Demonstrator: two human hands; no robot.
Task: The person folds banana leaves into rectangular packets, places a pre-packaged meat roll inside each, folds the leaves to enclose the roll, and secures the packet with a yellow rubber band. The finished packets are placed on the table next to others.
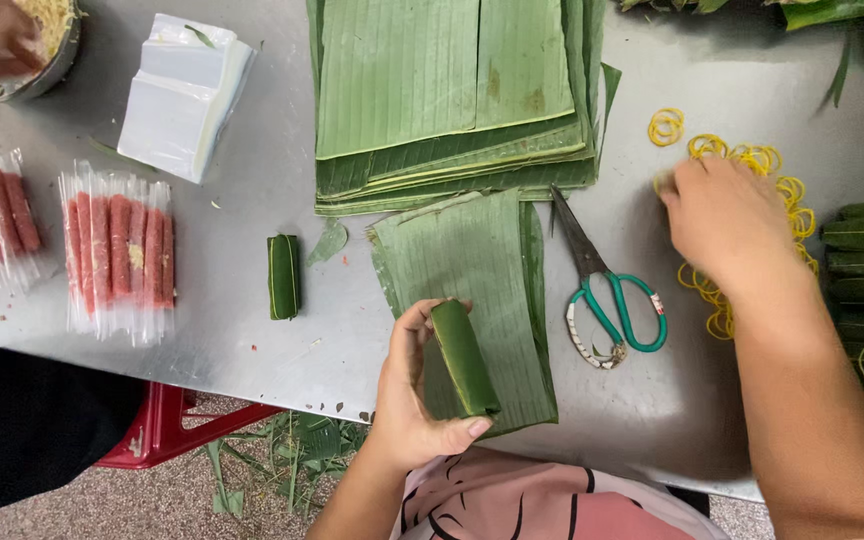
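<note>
Leaf-wrapping at a steel table

Grey steel table (282, 330) carries a far-edge stack of green banana leaves (452, 90). Near its front edge the left hand (414, 395) clasps a rolled green leaf parcel (464, 358), keeping it closed; the right hand (722, 220), fingers curled, picks among yellow rubber bands (782, 180) near the right edge.

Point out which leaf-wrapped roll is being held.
The roll in the left hand, over the loose leaf. The other single roll lies untouched on the table, farther left.
</note>
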